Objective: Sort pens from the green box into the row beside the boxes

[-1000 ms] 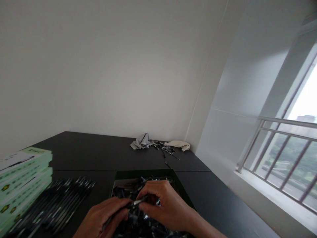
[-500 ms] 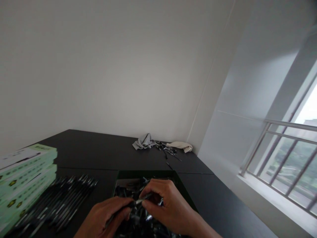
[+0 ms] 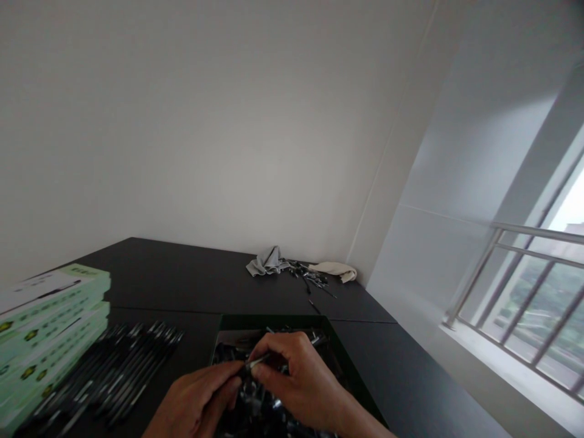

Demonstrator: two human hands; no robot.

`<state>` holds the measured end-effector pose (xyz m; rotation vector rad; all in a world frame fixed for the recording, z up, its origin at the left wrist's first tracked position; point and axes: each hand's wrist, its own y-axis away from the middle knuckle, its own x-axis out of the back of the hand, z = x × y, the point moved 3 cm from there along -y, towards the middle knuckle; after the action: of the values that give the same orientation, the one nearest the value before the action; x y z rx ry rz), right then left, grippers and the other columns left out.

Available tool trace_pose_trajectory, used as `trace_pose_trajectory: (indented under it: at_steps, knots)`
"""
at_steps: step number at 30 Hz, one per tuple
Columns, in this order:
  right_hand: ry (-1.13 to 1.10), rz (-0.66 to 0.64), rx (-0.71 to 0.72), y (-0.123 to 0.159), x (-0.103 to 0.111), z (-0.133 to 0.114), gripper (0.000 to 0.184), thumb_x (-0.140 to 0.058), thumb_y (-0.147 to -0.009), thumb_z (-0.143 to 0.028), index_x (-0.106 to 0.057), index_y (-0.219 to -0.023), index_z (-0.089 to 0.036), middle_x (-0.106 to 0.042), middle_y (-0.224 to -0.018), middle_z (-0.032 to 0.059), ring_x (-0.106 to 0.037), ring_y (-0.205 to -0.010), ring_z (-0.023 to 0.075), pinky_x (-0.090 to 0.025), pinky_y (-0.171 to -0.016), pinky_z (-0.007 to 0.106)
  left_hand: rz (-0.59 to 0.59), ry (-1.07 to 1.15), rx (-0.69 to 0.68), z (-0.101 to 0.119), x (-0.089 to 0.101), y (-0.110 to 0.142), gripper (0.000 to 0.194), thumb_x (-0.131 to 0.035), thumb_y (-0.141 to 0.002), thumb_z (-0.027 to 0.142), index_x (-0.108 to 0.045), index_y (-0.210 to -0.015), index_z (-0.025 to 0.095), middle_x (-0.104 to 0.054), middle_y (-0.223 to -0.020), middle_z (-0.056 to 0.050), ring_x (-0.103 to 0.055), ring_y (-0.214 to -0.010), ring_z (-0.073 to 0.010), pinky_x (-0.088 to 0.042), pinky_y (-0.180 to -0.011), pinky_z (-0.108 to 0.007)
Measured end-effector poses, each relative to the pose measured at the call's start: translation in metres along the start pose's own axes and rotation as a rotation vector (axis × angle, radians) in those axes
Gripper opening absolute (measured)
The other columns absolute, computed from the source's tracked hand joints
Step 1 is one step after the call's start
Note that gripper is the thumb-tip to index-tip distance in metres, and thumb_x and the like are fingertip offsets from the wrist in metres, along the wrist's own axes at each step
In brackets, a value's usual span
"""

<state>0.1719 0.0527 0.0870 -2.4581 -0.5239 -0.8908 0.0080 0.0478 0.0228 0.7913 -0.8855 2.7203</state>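
The left hand (image 3: 194, 406) and right hand (image 3: 296, 380) are clenched on a slim metal-tipped pen part (image 3: 255, 363), held over the dark green box (image 3: 274, 320) at bottom centre; a loosened grip could drop it among the jumbled pieces (image 3: 225, 351).

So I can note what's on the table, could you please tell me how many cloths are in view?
2: a grey cloth and a cream cloth, both at the far end of the table, either side of a small pile of metal parts. Others may be hidden.
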Motion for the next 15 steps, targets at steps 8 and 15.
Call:
trace_pose_trajectory:
  at_steps: [8, 15]
  knots:
    - [-0.049, 0.094, -0.057, 0.013, 0.001, 0.015, 0.037, -0.054, -0.083, -0.022, -0.052, -0.12, -0.019, -0.061, -0.081, -0.0004, -0.057, -0.072, 0.0127, -0.043, -0.067, 0.022, 0.157, 0.047, 0.161, -0.007, 0.012, -0.008, 0.025, -0.051, -0.085, 0.042, -0.068, -0.1, 0.031, -0.073, -0.079, 0.001, -0.069, -0.076, -0.019, -0.05, -0.07, -0.021]
    - [0.11, 0.038, -0.15, 0.045, 0.011, 0.051, 0.022, -0.046, -0.089, -0.03, -0.064, -0.096, -0.019, -0.066, -0.087, 0.0031, -0.061, -0.08, 0.0169, -0.044, -0.074, 0.025, 0.265, 0.074, 0.231, -0.015, 0.014, -0.007, 0.028, -0.049, -0.085, 0.04, -0.059, -0.106, 0.026, -0.072, -0.082, -0.001, -0.068, -0.079, -0.0199, -0.049, -0.072, -0.025]
